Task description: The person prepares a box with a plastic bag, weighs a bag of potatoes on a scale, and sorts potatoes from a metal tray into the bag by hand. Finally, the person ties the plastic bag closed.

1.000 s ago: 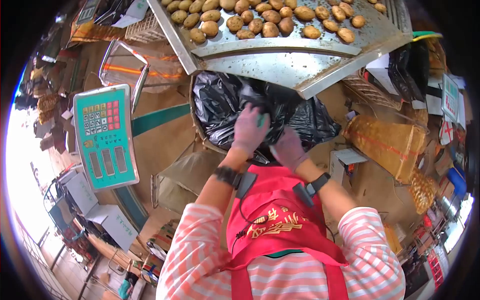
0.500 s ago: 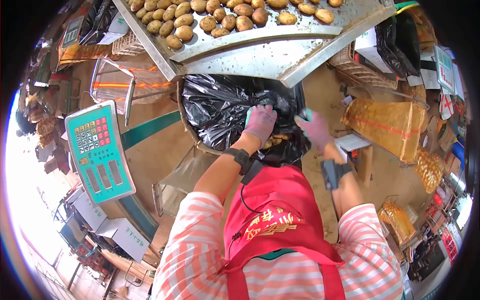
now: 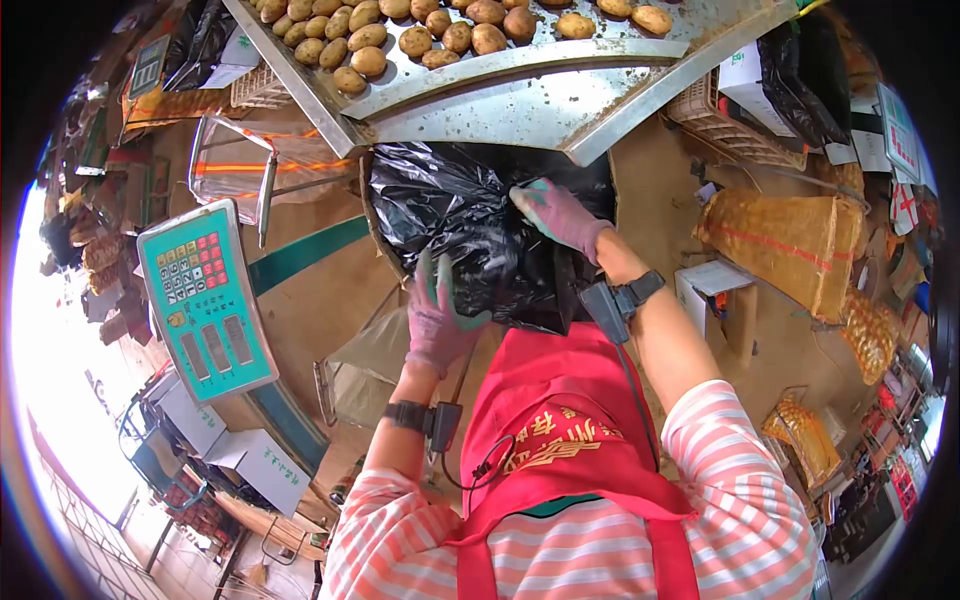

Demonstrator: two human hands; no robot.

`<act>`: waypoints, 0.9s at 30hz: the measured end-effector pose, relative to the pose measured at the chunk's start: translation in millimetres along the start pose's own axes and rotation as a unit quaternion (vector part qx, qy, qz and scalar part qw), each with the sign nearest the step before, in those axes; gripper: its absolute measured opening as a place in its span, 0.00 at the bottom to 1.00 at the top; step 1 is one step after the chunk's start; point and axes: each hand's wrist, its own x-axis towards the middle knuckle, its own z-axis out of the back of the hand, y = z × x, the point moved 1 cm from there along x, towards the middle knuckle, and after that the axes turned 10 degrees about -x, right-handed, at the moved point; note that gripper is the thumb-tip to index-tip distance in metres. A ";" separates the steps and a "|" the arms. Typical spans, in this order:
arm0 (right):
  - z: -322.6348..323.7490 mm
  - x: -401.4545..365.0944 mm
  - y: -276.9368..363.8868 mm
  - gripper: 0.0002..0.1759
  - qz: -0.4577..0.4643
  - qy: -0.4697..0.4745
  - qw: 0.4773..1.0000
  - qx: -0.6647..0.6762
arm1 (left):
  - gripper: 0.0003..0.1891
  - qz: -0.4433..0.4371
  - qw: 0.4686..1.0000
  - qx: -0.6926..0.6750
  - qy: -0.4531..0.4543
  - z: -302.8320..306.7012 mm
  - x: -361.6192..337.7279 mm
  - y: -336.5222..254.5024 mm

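Black plastic [image 3: 440, 200] lies folded over the top of a box [image 3: 371, 215] whose rim shows at its left side. At the near left edge of the plastic is my left hand [image 3: 438, 318], gloved in pink and grey-green, with its fingers spread. My right hand [image 3: 562, 215], in a matching glove, rests on the plastic near the upper right, its fingertips against the folds; whether they pinch any of it cannot be made out. The plastic hides whatever lies under it.
A metal chute [image 3: 500, 100] with several potatoes [image 3: 368, 62] stands just beyond the box. On the left is a green scale display [image 3: 208, 300]. Yellow mesh sacks [image 3: 780, 250] and a crate [image 3: 730, 130] are on the right.
My left hand has moved down and left, its fingers spreading. My right hand has come left onto the plastic. The potatoes seen in the box's opening are now covered.
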 end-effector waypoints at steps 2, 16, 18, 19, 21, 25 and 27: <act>-12.1 10.6 -11.9 0.34 -0.113 0.045 0.966 0.229 | 0.47 -0.014 0.998 -0.032 0.046 -5.3 16.4 -2.5; -6.0 -128.0 4.8 0.40 -0.283 -0.247 0.900 0.222 | 0.37 -0.006 0.985 -0.039 0.170 -96.0 176.8 -13.5; -26.7 -154.6 12.6 0.45 -0.165 -0.237 0.954 0.079 | 0.38 0.006 0.980 -0.038 0.195 -90.8 185.6 -19.3; -33.8 -160.1 16.9 0.49 -0.041 -0.212 0.974 -0.065 | 0.38 0.023 0.974 -0.035 0.221 -90.2 187.0 -20.8; -53.8 -150.9 16.0 0.44 -0.049 -0.149 0.986 -0.062 | 0.39 0.029 0.972 -0.031 0.231 -89.0 185.3 -24.0; -49.1 -78.6 -4.3 0.25 -0.173 -0.166 0.922 0.303 | 0.38 0.072 0.962 -0.113 0.239 -81.6 184.8 -14.5; -8.6 -35.6 3.3 0.16 -0.128 -0.333 0.840 0.409 | 0.36 0.187 0.911 -0.214 0.299 -73.7 187.6 -9.2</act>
